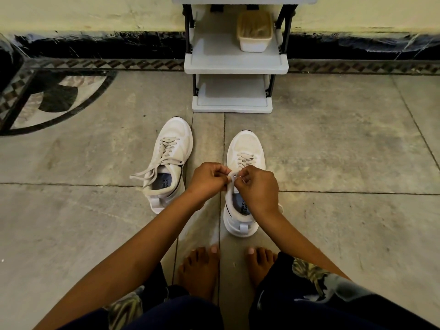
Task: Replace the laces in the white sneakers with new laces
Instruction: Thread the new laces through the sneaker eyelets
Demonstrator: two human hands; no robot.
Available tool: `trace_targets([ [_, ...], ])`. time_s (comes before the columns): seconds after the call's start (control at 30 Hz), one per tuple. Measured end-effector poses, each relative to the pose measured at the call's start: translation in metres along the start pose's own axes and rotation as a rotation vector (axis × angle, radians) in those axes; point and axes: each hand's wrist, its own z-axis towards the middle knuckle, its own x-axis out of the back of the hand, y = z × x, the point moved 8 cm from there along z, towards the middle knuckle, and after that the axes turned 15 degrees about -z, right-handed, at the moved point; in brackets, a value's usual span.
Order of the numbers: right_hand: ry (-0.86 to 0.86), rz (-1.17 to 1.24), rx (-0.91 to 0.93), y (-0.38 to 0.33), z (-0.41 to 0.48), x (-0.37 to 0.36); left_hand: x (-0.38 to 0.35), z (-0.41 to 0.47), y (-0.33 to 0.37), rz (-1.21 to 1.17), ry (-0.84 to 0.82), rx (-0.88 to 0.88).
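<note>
Two white sneakers stand on the stone floor, toes pointing away from me. The left sneaker (170, 160) is laced, and its loose lace ends (142, 173) trail off to the left. Over the tongue of the right sneaker (245, 148) both my hands meet. My left hand (207, 181) and my right hand (258, 188) each pinch a part of that shoe's white lace (232, 176), which loops between them. The lace still crosses the lower eyelets (245, 159). My right hand hides the shoe's upper eyelets.
A grey plastic shoe rack (234, 65) stands against the wall straight ahead, with a beige tub (254, 32) on a shelf. My bare feet (202, 270) are just behind the sneakers. A dark inlaid floor pattern (54, 98) lies at the far left.
</note>
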Motion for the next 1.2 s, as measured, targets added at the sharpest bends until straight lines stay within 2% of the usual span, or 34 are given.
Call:
trace_targets([
  [0.17, 0.003, -0.302, 0.111, -0.009, 0.002, -0.012, 0.000, -0.001, 0.001, 0.006, -0.001, -0.020],
  [0.43, -0.020, -0.403, 0.167, -0.006, 0.001, -0.022, 0.000, -0.001, -0.002, -0.009, 0.002, -0.036],
  [0.67, 0.004, -0.392, 0.129, -0.006, 0.000, -0.025, -0.002, -0.003, -0.004, -0.070, -0.026, -0.023],
  [0.8, 0.000, -0.409, 0.063, 0.001, 0.000, -0.024, -0.005, -0.003, 0.000, 0.045, -0.004, -0.060],
  [0.93, -0.035, -0.307, 0.047, 0.006, 0.001, -0.023, -0.007, -0.001, 0.004, 0.144, 0.012, -0.092],
  [1.2, -0.017, -0.203, -0.022, 0.004, -0.001, -0.022, -0.006, -0.002, -0.002, 0.059, 0.062, -0.067],
])
